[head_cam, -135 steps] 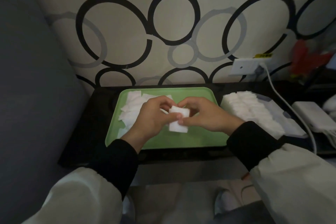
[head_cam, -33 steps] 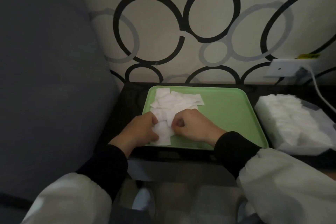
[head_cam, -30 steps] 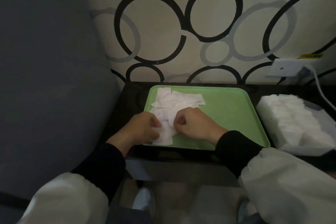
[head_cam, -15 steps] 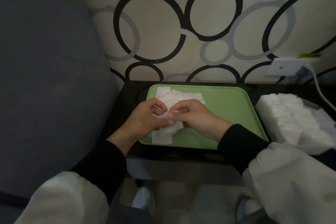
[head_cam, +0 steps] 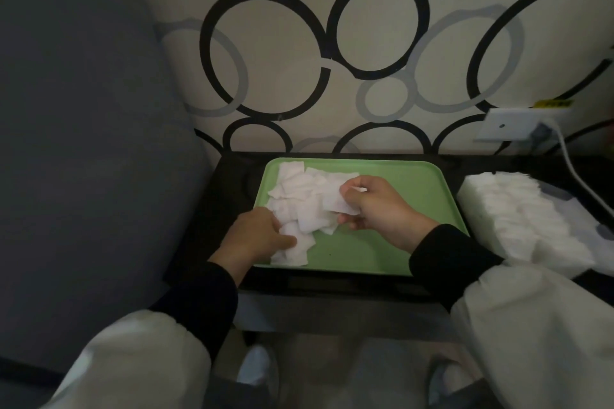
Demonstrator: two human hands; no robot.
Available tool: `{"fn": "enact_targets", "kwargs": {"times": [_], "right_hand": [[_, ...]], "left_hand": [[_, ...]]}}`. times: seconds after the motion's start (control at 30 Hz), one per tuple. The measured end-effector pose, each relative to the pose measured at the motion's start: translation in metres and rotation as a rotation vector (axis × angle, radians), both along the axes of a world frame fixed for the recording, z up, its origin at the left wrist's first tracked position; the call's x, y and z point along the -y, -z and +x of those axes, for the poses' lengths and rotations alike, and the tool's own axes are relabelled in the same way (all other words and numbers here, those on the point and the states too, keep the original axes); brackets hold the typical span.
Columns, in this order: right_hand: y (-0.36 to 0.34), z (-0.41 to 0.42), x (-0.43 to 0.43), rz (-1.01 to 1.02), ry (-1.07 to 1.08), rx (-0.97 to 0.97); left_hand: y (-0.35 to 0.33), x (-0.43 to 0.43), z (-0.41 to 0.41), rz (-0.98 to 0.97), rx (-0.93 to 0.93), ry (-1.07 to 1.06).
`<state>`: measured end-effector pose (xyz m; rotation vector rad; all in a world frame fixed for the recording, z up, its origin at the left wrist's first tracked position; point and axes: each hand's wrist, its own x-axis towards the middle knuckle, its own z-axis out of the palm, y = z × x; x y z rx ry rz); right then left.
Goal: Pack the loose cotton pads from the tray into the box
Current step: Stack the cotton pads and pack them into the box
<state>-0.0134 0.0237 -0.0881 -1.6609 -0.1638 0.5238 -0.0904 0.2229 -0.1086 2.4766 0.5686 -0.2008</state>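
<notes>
**Pads: light, limp and clingy, so best taken by the edge**

The right grip (head_cam: 378,209) pinched a small stack (head_cam: 339,206) of pads by one edge, thumb against fingers. The free end stuck out toward the left grip (head_cam: 255,237). The left grip's fingers were bent down onto the near end of the loose cotton pads (head_cam: 299,189). I couldn't tell if it had one pinched or was only pressing.

The heap lay between and beyond the two grips, on the left-grip half of the green tray (head_cam: 398,252). The box (head_cam: 518,209), with rows of pads packed in it, sat on the table (head_cam: 229,183) outboard of the right grip, well apart from the heap.

My read is that the pads were near weightless, soft and floppy, and fuzzy enough to drag their neighbours along. Crushing wouldn't matter much. I'd hold the stack with a firm pinch across its squared edges and keep it flat. A slack pinch would probably fan it out or shed pads on the way to the box.
</notes>
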Motion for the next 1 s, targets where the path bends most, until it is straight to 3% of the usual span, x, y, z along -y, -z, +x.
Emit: {"fn": "enact_targets", "kwargs": {"times": [0.53, 0.73, 0.87, 1.0], "right_hand": [[-0.006, 0.000, 0.015, 0.017, -0.018, 0.008], [-0.020, -0.004, 0.011, 0.152, -0.140, 0.030], [-0.029, -0.008, 0.010, 0.012, -0.195, 0.211], [-0.032, -0.013, 0.007, -0.044, -0.212, 0.264]], "left_hand": [[-0.012, -0.014, 0.004, -0.491, 0.344, -0.225], [-0.021, 0.005, 0.002, -0.743, 0.349, -0.210], [-0.026, 0.025, 0.003, -0.828, 0.307, -0.169], [-0.027, 0.038, 0.002, -0.872, 0.252, -0.093]]}}
